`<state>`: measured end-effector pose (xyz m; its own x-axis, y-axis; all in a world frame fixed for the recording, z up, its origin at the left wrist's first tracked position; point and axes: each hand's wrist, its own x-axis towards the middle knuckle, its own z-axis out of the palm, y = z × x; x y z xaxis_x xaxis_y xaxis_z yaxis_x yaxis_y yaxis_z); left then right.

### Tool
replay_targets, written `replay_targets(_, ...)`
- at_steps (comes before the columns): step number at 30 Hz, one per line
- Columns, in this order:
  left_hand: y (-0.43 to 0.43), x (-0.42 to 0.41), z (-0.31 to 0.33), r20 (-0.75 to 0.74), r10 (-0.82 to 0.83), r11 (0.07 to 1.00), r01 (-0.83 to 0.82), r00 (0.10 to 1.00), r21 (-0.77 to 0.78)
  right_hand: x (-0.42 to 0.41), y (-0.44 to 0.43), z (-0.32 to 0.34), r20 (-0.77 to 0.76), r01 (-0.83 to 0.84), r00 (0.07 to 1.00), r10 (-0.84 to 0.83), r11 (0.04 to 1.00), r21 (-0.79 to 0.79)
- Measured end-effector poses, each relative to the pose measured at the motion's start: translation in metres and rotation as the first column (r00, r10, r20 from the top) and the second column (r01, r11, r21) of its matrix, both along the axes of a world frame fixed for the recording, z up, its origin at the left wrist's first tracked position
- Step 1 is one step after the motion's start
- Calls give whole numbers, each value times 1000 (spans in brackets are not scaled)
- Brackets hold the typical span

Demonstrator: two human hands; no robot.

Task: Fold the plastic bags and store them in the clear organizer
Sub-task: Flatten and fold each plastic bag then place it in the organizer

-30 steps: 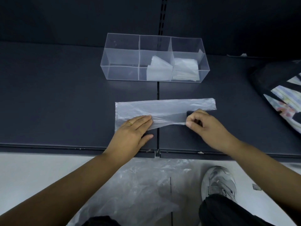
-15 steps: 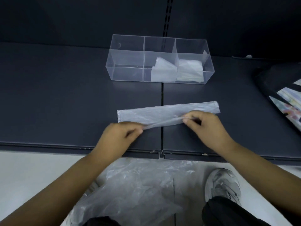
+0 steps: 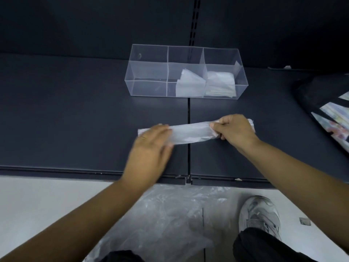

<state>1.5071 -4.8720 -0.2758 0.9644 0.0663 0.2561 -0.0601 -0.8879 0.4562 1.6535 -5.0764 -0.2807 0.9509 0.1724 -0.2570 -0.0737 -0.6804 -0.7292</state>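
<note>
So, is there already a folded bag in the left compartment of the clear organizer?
No, the clear organizer shows folded bags only in its middle and right compartments, none in the left one.

The light is dim and even, with only soft shadows. The pale floor (image 3: 37,205) near the camera is the brightest area, while the dark shelf (image 3: 66,110) and far wall (image 3: 94,25) swallow detail. Motion blur smears the left hand (image 3: 151,146). The right hand (image 3: 236,129) and plastic bag (image 3: 190,134) are sharp. A faint sheen marks the clear organizer (image 3: 149,87). Straight edges bow toward the corners.
</note>
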Motion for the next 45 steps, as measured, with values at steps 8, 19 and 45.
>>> replay_targets(8, -9, -1, -34, -406, -8, 898, 185, 914, 400, -20, 13, 9, 371, 26, 927, 47, 981, -190)
replay_targets(19, -9, -2, -31, -393, -44, 894, 211, 919, 394, -49, -18, -32, 174, -415, 728, 663, 629, -658)
replay_targets(45, -18, 13, -16, -252, -365, 894, 413, 896, 174, -62, -116, 43, -463, 165, 886, -32, 955, 248)
